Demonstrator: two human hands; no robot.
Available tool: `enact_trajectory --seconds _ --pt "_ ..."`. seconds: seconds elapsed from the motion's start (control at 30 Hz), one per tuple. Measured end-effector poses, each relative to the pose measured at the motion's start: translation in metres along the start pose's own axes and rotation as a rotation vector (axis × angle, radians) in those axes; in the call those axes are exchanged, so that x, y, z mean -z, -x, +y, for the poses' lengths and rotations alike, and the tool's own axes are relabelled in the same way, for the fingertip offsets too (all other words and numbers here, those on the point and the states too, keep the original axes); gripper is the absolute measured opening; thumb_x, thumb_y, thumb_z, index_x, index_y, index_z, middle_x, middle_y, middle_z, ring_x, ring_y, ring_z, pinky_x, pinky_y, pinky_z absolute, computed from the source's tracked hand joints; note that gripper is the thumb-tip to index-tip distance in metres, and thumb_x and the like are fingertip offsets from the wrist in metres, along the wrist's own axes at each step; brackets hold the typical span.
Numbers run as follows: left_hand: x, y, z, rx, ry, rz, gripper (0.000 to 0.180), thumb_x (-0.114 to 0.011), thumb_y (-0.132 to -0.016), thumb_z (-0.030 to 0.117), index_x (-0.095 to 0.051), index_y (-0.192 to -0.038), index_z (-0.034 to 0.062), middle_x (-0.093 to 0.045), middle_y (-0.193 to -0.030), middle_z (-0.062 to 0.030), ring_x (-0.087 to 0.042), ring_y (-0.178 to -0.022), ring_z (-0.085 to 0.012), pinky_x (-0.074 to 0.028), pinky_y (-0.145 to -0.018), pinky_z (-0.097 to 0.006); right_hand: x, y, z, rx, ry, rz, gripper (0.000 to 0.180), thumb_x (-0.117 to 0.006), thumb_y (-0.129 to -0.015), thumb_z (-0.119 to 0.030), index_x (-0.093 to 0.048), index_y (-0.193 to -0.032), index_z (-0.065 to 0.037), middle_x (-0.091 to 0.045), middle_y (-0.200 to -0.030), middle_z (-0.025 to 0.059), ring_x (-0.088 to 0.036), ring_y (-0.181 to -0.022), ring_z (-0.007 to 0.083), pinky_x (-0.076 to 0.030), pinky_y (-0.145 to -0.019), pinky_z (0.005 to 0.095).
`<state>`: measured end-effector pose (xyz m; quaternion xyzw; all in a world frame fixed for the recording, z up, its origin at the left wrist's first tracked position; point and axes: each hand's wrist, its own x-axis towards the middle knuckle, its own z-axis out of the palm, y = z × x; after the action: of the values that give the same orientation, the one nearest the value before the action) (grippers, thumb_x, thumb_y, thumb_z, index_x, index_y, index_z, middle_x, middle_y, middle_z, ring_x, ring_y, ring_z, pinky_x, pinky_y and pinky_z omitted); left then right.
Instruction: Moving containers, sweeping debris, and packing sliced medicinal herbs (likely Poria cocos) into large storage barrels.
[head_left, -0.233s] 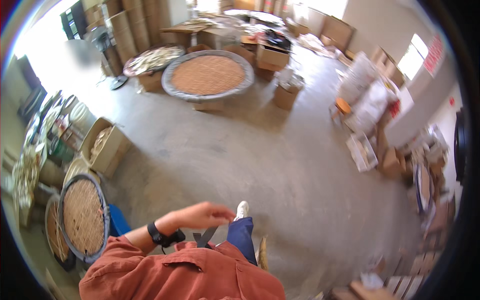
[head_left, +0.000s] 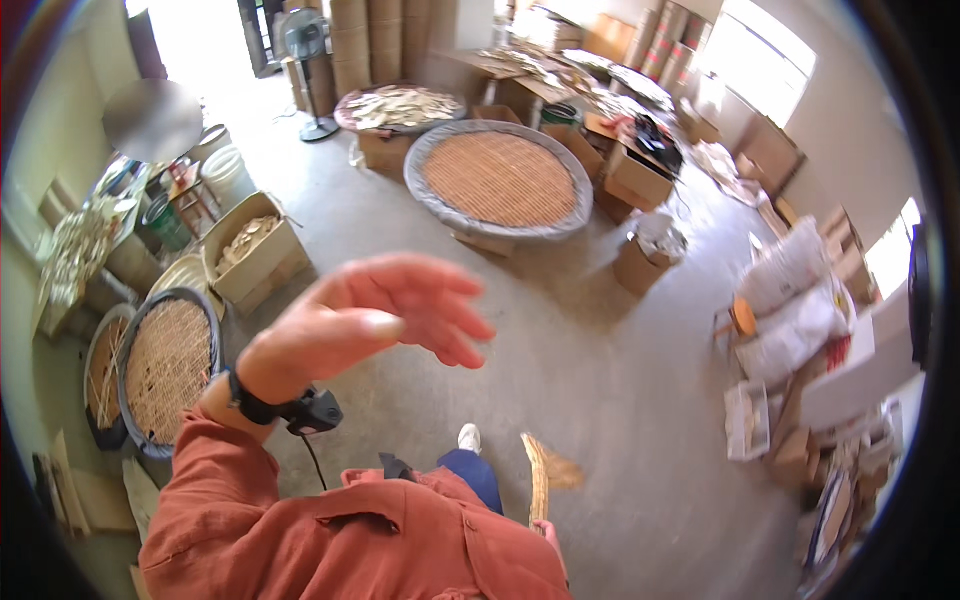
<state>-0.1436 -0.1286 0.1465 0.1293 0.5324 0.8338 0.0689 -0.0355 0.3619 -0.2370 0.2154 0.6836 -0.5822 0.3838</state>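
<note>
My left hand [head_left: 370,310] is raised in front of me, fingers spread and slightly bent, with nothing in it. A black band with a small dark device [head_left: 315,411] and a cord is strapped round that wrist. Low at my right side, my right hand [head_left: 550,534] is mostly hidden by my shirt. It is closed round the lower end of a long, curved, tan piece [head_left: 538,480] with a ridged edge, like a dried strip of root or bark. That piece points up and away from me, over the floor.
A large round woven tray [head_left: 497,180] with a grey rim rests on boxes ahead. Behind it stand a tray of pale slices [head_left: 405,108] and a fan [head_left: 305,50]. At left are a filled carton [head_left: 262,262] and leaning trays [head_left: 170,370]; at right, white sacks [head_left: 795,335] and a stool [head_left: 742,317].
My left hand has risen higher and closer to my view. The view has shifted, moving the trays and sacks within it. More of the tan piece and part of my right hand now show.
</note>
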Motion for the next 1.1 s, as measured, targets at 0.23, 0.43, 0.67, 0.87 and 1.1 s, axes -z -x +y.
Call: enact_trajectory --seconds 0.23,0.43,0.67,0.87,1.1 --pt "0.041 -0.076 0.102 -0.605 0.071 0.032 0.111 -0.072 -0.061 0.055 -0.017 -0.133 -0.0090 -0.044 -0.120 -0.0321 -0.053 -0.104 -0.0417 -0.047 -0.086 -0.042 -0.119 -0.141 -0.291 0.056 0.612 -0.491 0.052 -0.056 -0.077 -0.008 -0.039 -0.126 -0.009 -0.050 -0.073 0.0032 -0.049 -0.059 0.0107 -0.042 -0.051 0.0255" --pt "0.165 -0.060 0.123 -0.703 -0.069 0.212 0.110 -0.073 -0.061 0.053 -0.017 -0.133 -0.0095 -0.044 -0.120 -0.0319 -0.052 -0.104 -0.0412 -0.046 -0.086 -0.042 -0.294 -0.252 -0.412 0.196 0.568 -0.944 0.070 -0.056 -0.077 -0.005 -0.022 -0.137 -0.014 -0.050 -0.083 0.0053 -0.050 -0.060 0.0112 -0.045 -0.055 0.0249" --pt "0.351 -0.035 0.161 -0.758 -0.193 0.396 0.110 -0.074 -0.061 0.051 -0.018 -0.132 -0.0100 -0.045 -0.119 -0.0317 -0.052 -0.105 -0.0406 -0.046 -0.087 -0.042 -0.542 -0.293 -0.554 0.839 0.777 -1.027 0.075 -0.061 -0.074 -0.003 -0.022 -0.137 -0.009 -0.051 -0.094 0.0078 -0.054 -0.072 0.0153 -0.047 -0.064 0.0282" --pt "0.518 -0.020 0.243 -0.731 -0.297 0.489 0.109 -0.075 -0.061 0.049 -0.018 -0.132 -0.0104 -0.045 -0.119 -0.0315 -0.052 -0.105 -0.0401 -0.046 -0.087 -0.042 -0.699 -0.344 -0.641 0.916 0.798 -0.703 0.060 -0.064 -0.070 -0.003 -0.036 -0.123 -0.002 -0.055 -0.087 0.0087 -0.058 -0.071 0.0189 -0.048 -0.062 0.0305" --pt "0.703 -0.027 0.314 -0.580 -0.417 0.615 0.108 -0.076 -0.061 0.047 -0.019 -0.132 -0.0109 -0.046 -0.119 -0.0313 -0.052 -0.106 -0.0395 -0.045 -0.087 -0.042 -0.860 -0.459 -0.714 0.260 0.683 -0.967 0.025 -0.059 -0.072 -0.002 -0.044 -0.091 -0.001 -0.054 -0.064 0.0052 -0.054 -0.048 0.0137 -0.045 -0.044 0.0264"
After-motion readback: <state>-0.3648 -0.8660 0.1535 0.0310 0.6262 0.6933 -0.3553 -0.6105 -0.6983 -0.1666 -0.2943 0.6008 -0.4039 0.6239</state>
